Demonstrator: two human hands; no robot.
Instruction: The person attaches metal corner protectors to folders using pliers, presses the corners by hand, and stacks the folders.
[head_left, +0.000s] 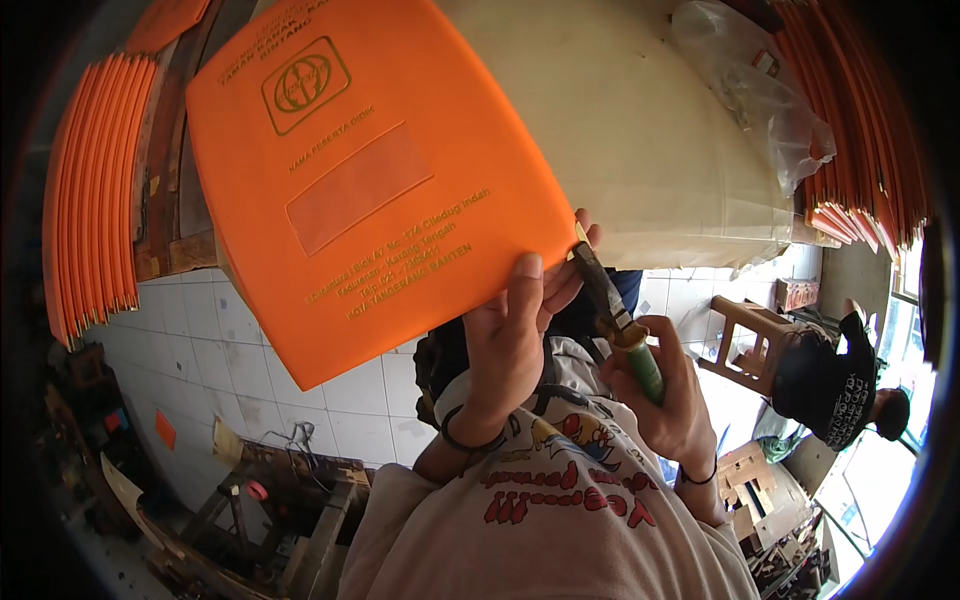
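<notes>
A bright orange, smooth-faced rectangular folder [375,185] is held up in front of the torso, tilted, near the edge of a cream-coloured, sheet-covered work surface [660,130]; whether it rests on that surface cannot be told. Its near corner is pinched by the left hand [512,335], with the thumb pressed flat on the cover and the fingers tucked behind. A dark metal hand tool with a green handle [618,312] is gripped by the right hand [668,392], the fingers curled round the handle. The tool's tip is brought up to a small gold-coloured metal piece [580,233] at that corner; whether the metal is clasped or only touched cannot be made out.

For work of this kind, the corner is best kept firmly backed by the fingers, so that the thin cover is not bent under pressure. The tip should be lined up squarely with the metal, force should be applied evenly, and the fingertips behind should be kept clear of it.

The cover appears supple and slightly glossy, with softly rounded corners. Gold lettering and an emblem are printed on it, and a rectangular, dull pinkish window [360,190] is set between the lines. Similar orange folders with gold-tipped corners are stacked at the left [95,190], and a crumpled, translucent plastic bag [750,90] is seen at the right.
</notes>
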